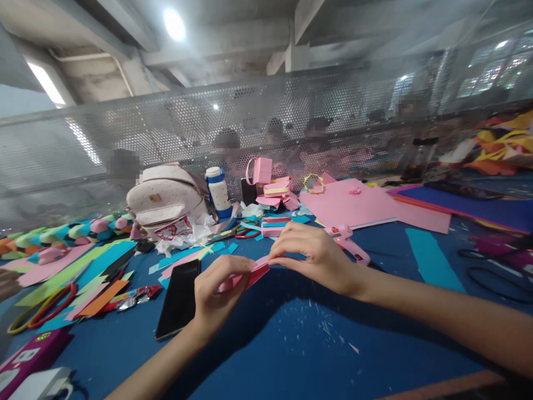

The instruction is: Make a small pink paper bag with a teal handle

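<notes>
A folded strip of pink paper is stretched between my two hands above the blue table. Its left end is pinched by my left hand, whose fingers partly cover it. The fingertips of my right hand close on its right end. Just behind my right hand lies a pink glue gun. A black phone rests on the table beside my left hand. Beyond the hands sit small folded pink and blue paper pieces.
A white backpack and a bottle stand at the back against a perforated metal screen. Scissors, coloured paper strips and a purple power strip lie at left. Pink sheets spread at right.
</notes>
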Demonstrator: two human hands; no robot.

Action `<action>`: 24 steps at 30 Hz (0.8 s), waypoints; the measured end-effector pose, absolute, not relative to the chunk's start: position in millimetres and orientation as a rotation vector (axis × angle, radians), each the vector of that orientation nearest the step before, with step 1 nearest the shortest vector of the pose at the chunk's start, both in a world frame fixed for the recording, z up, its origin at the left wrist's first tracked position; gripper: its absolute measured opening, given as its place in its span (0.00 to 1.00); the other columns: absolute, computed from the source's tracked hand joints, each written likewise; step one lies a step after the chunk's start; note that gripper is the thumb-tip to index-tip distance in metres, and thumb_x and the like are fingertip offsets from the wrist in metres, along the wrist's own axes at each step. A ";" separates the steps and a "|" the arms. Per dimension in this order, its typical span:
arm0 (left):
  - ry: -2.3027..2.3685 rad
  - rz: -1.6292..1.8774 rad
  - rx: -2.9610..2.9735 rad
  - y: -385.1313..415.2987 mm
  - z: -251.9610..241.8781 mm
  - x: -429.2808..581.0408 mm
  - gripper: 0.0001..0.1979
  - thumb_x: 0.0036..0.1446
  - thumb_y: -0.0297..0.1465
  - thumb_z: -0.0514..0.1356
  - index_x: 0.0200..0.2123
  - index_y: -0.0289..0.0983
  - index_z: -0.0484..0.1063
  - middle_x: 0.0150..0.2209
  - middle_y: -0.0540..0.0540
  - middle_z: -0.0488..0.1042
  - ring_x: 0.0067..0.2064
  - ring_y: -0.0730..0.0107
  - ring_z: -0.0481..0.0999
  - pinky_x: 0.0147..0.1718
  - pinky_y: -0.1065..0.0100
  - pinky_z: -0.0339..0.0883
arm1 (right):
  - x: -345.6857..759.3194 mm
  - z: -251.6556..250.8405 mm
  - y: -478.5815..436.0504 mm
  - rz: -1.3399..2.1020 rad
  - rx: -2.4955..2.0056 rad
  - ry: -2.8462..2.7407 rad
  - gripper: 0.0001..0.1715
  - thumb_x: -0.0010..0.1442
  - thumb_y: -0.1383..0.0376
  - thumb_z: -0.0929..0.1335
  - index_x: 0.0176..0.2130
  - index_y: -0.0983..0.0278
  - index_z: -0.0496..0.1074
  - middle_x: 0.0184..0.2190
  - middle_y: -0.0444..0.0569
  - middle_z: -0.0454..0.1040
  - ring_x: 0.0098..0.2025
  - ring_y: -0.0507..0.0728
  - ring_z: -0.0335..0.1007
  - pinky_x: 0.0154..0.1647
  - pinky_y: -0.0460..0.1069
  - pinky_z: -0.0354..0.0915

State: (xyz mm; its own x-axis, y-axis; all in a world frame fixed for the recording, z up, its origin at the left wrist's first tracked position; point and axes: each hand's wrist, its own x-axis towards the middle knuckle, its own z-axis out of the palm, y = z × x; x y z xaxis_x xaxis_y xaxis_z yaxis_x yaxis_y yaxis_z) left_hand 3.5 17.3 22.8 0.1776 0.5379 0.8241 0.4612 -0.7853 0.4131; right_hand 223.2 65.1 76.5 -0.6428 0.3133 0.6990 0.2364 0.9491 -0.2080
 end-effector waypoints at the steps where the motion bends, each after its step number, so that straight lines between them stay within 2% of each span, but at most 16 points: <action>1: 1.000 1.702 2.352 17.3 22.7 3.6 0.07 0.57 0.21 0.61 0.36 0.37 0.76 0.34 0.46 0.79 0.37 0.68 0.79 0.36 0.67 0.75 | 223.2 76.1 65.1 0.122 -0.382 -2.292 0.05 0.62 0.66 0.70 0.33 0.64 0.76 0.32 0.45 0.79 0.36 0.53 0.71 0.44 0.50 0.64; 11: 0.991 1.712 2.377 16.7 23.1 5.4 0.07 0.57 0.21 0.61 0.37 0.37 0.76 0.34 0.45 0.79 0.37 0.67 0.80 0.36 0.66 0.75 | 221.3 74.0 61.8 0.108 -0.398 -2.318 0.04 0.61 0.66 0.71 0.38 0.63 0.77 0.35 0.44 0.80 0.38 0.54 0.70 0.48 0.51 0.63; 24: 1.014 1.675 2.391 16.0 20.9 4.9 0.06 0.57 0.22 0.61 0.37 0.37 0.76 0.34 0.45 0.79 0.37 0.67 0.80 0.37 0.67 0.75 | 218.5 72.0 59.1 -0.035 -0.329 -2.337 0.08 0.65 0.64 0.67 0.41 0.64 0.77 0.36 0.48 0.80 0.38 0.56 0.68 0.42 0.51 0.64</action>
